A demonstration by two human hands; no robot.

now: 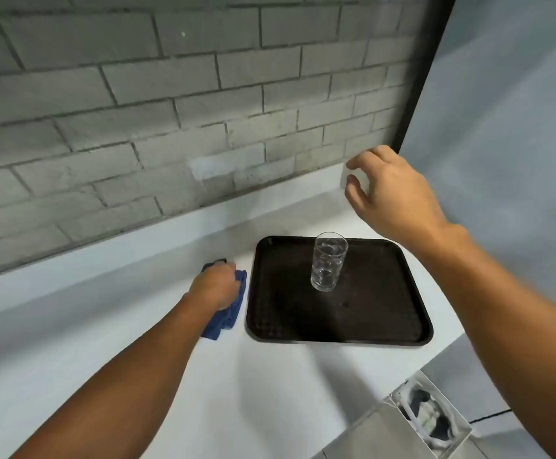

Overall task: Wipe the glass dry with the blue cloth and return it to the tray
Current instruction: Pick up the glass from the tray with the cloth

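A clear drinking glass point(329, 261) stands upright on the far middle of a dark brown tray point(386, 326) on the white counter. Just left of the tray lies a crumpled blue cloth point(228, 318), and my left hand point(215, 286) rests on top of it with fingers curled around it. My right hand point(391, 190) hovers in the air above and behind the tray's far right corner, fingers spread and curved, holding nothing. It is clearly apart from the glass.
A grey brick wall point(170, 111) rises right behind the counter. A dark vertical frame point(425, 71) and a pale panel stand at the right. The counter's edge runs along the lower right, with a bin holding a bag point(425, 422) below it.
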